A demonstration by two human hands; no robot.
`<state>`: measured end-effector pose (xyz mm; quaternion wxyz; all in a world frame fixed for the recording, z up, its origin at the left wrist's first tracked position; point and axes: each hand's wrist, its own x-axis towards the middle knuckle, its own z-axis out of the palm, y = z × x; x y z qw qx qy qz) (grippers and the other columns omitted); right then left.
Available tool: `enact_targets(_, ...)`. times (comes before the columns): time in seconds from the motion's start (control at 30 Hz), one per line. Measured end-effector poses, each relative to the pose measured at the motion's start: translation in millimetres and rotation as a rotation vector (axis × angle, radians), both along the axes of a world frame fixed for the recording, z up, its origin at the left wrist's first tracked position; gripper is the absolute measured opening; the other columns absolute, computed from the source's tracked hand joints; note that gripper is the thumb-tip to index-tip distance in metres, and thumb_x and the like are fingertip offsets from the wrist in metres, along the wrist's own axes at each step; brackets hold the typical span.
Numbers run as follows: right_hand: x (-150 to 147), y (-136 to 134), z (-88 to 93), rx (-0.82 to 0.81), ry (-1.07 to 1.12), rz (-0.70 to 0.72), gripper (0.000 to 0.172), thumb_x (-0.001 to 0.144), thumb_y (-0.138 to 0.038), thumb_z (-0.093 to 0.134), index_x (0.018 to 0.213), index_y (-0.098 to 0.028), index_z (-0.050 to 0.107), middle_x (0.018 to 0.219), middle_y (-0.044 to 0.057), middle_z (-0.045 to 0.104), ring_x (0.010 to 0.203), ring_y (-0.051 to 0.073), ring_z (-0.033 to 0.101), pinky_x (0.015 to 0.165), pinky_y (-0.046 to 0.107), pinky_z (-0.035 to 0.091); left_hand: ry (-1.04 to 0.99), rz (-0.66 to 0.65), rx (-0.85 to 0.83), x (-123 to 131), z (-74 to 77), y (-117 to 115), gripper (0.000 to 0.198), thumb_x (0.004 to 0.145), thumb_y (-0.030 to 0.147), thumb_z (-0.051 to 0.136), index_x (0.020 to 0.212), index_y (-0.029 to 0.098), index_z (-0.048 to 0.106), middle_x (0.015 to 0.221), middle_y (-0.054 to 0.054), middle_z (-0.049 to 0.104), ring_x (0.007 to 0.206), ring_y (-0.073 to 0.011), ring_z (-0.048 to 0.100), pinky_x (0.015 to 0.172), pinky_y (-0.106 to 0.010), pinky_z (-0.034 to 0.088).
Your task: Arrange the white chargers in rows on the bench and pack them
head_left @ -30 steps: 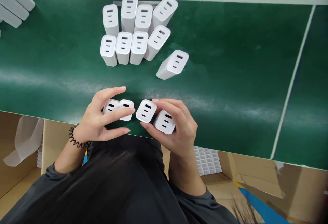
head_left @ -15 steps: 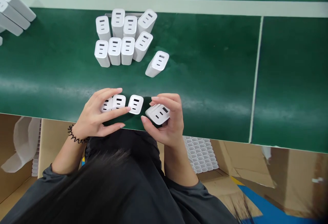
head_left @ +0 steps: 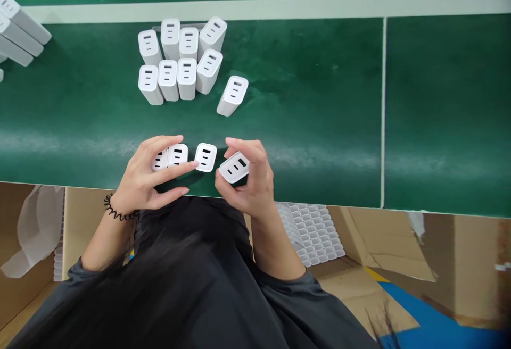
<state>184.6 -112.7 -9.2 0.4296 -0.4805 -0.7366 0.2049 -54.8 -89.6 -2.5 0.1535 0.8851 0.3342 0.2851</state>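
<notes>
Near the front edge of the green work surface, my left hand (head_left: 146, 172) spreads its fingers over a short row of white chargers. Two of them, a charger (head_left: 178, 153) and a partly hidden charger (head_left: 159, 160), show between its fingers. One fingertip touches a third charger (head_left: 206, 158), which stands slightly apart. My right hand (head_left: 251, 179) grips another white charger (head_left: 234, 167), tilted, with its port face up. Each visible port face has one wide slot and two small ones.
Beyond my hands stand several upright white chargers (head_left: 187, 79) in two rows, with a single charger (head_left: 233, 95) to their right. More chargers (head_left: 24, 30) lie at the far left. Below the table edge, a cardboard box (head_left: 355, 237) sits beside a white honeycomb-like tray (head_left: 313, 232).
The charger in my right hand has turned a little and come nearer the third charger. The table view has shifted slightly; my left hand keeps its spread pose.
</notes>
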Motion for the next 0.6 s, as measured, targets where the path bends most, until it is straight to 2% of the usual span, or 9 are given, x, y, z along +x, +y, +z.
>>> enact_targets(0.27,0.3,-4.0,-3.2,-0.107,-0.004,-0.043,0.065,0.085,-0.024,0.057,0.143,-0.033,0.031,0.105,0.004,0.066,0.079,0.022,0.062,0.075,0.043,0.054,0.005,0.025,-0.007,-0.7,-0.4,-0.5,0.042,0.085,0.043,0.069,0.125,0.035,0.064,0.142,-0.007,0.050,0.122,-0.0295,0.055,0.101,-0.050,0.050)
enact_targets(0.6,1.3,-1.5,-0.2,-0.144,0.111,0.001,0.052,0.085,-0.026,0.061,0.131,-0.027,0.039,0.115,0.007,0.066,0.101,0.025,0.067,0.084,0.044,0.058,-0.063,0.032,-0.025,-0.9,-1.0,-1.4,0.043,0.084,0.040,0.071,0.126,0.034,0.063,0.142,-0.007,0.050,0.122,-0.0300,0.055,0.101,-0.051,0.050)
